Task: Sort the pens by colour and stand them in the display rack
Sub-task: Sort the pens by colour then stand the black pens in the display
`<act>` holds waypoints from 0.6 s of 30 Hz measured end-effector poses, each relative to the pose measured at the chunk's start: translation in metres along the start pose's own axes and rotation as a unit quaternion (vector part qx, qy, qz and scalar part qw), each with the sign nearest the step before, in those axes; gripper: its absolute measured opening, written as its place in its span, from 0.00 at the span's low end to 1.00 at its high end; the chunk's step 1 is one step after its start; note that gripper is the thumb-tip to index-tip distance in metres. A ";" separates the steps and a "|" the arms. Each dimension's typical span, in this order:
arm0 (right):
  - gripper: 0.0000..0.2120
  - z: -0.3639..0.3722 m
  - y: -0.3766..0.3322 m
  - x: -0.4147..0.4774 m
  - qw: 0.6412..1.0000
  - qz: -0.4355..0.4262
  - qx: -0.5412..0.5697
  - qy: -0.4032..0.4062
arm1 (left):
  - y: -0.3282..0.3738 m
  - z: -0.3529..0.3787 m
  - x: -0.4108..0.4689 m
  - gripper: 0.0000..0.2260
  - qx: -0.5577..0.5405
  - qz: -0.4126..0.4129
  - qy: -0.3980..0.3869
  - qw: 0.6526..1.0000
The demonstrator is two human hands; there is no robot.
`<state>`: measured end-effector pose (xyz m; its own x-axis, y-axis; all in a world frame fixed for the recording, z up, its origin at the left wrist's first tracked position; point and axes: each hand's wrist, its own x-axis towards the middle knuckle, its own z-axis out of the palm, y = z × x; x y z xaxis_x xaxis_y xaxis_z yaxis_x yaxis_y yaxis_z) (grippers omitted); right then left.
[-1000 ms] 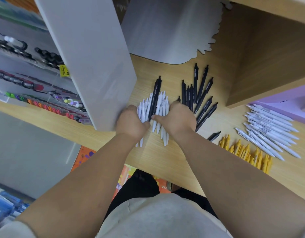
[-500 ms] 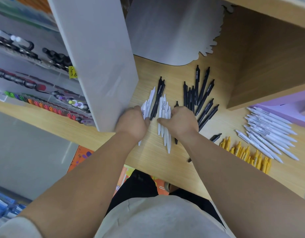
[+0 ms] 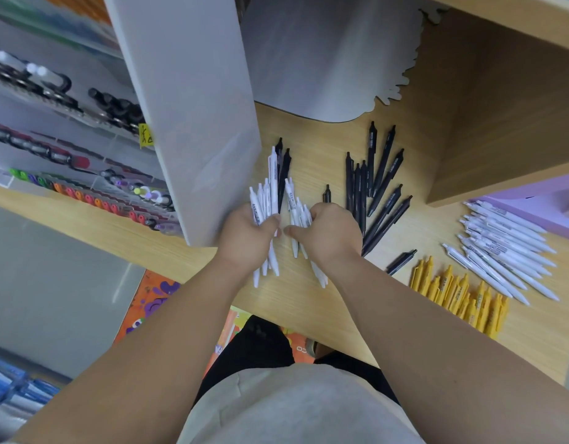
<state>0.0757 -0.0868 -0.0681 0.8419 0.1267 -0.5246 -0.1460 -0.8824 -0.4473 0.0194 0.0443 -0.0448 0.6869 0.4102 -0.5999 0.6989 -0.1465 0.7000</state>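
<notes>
**Fig.** Near the surface's (image 3: 296,283) front edge, left hand (image 3: 248,233) grips a white bundle (image 3: 260,200) with 2 black pens (image 3: 285,168) protruding toward the back edge. Right hand (image 3: 329,232), just beside, curls round a white cluster (image 3: 294,203), axes front-to-back.

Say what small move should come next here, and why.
Probably the right hand, which holds white pens too, should pull the black pens out of the white pens gripped by the left hand and lay them with the black pile; that bundle is mixed in colour.
</notes>
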 end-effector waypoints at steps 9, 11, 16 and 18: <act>0.13 0.004 -0.020 0.000 0.992 -0.041 -0.110 -0.047 | -0.018 -0.003 -0.010 0.07 -0.126 -0.060 0.030 0.990; 0.13 0.003 -0.026 0.003 0.988 -0.038 -0.132 -0.067 | -0.018 -0.003 -0.012 0.08 -0.125 -0.066 0.031 0.989; 0.10 -0.010 -0.022 0.005 0.990 -0.028 -0.080 -0.117 | -0.013 -0.003 -0.021 0.09 -0.144 -0.056 0.013 0.988; 0.11 -0.022 -0.013 0.001 0.990 -0.022 -0.032 -0.132 | -0.010 0.001 -0.024 0.10 -0.139 -0.052 -0.008 0.989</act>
<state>0.0902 -0.0858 -0.0468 0.6800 0.2727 -0.6806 -0.0711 -0.8994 -0.4314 -0.0038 0.0349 -0.0374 0.6180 0.3964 -0.6789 0.6862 0.1493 0.7119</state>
